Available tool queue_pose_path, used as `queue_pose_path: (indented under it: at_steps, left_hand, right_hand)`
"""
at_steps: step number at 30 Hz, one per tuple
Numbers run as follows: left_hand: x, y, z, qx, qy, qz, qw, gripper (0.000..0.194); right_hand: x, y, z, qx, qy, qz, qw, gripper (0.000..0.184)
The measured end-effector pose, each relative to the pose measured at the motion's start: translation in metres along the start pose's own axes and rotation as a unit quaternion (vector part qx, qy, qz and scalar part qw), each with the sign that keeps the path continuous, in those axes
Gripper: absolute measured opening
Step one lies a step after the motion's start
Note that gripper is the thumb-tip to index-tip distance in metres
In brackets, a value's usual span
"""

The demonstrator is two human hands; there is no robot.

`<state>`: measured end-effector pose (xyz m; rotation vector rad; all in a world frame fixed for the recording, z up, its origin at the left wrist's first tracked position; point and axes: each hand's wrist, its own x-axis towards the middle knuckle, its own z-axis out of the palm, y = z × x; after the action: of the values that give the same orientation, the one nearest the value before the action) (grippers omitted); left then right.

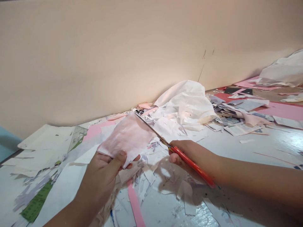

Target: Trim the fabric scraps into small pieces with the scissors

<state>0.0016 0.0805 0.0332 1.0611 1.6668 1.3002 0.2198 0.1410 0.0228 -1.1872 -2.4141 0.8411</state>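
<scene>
The grip of the left hand (104,173) is closed, thumb on top, pinching a crumpled pale pink paper sheet (126,140) held above the littered surface. The right hand (189,154) is wrapped around red-handled scissors (195,168), their blades reaching the sheet's upper edge and apparently almost shut, though the angle makes that hard to judge. Paper scraps (151,176) and a pink paper strip (134,201) lie below, and a crumpled white paper heap (184,104) sits against the beige wall (142,47).
</scene>
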Motion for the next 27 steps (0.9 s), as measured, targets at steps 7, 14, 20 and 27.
queue_pose_path:
  at_steps: [7,14,20,27]
  left_hand:
    - [0.0041,-0.0065,-0.0020,-0.042,-0.058,0.005,0.997,0.027]
    - [0.0044,-0.0081,0.0000,-0.128,-0.071,-0.023,0.989,0.026]
    - [0.0037,-0.0010,0.0033,-0.211,-0.062,-0.039,0.975,0.026]
    - [0.0041,-0.0057,0.0022,-0.198,-0.052,-0.037,0.978,0.027]
  right_hand:
    - [0.0005,0.0009,0.0020,0.009,0.000,0.005,1.000,0.030]
    - [-0.0002,0.0014,0.0048,0.067,0.003,0.018,0.998,0.027]
    - [-0.0011,0.0057,0.0093,0.179,-0.010,0.016,0.984,0.029]
    - [-0.0043,0.0081,0.0026,0.135,-0.007,-0.064,0.989,0.033]
